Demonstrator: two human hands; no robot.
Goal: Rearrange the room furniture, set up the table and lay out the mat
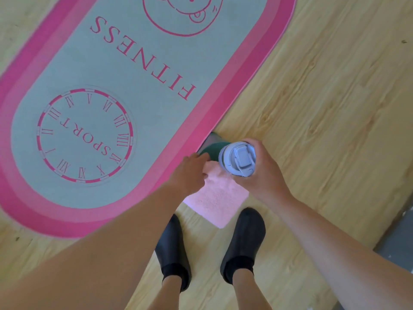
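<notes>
My right hand (pixel 261 173) is wrapped round a pale lilac bottle (pixel 238 158), which stands upright with its flip lid facing the camera. My left hand (pixel 187 173) has its fingers curled onto the upper edge of a pink towel (pixel 219 198), which I read as a pinch. The towel spreads between the two hands and down toward my black shoes (pixel 172 249). Just beyond the bottle a dark green thing (pixel 212 148) shows at the mat's edge, mostly hidden, and I cannot tell what it is. The mat (pixel 111 86) lies flat on the wooden floor (pixel 312 108), ahead of and to the left of both hands. Its long axis runs from the lower left of the view to the upper right, and its near long side passes just beside my left hand. That hand is the nearer one, hovering over the pink border, while the right hand sits off the mat over bare boards. The mat is an elongated oval with a double pink border and a grey-green field. It carries a clock face reading SPORT, the word FITNESS and a cartoon face, all upside down to me. I judge it already laid out, so the next move is probably to set the towel and bottle down by that near edge.
</notes>
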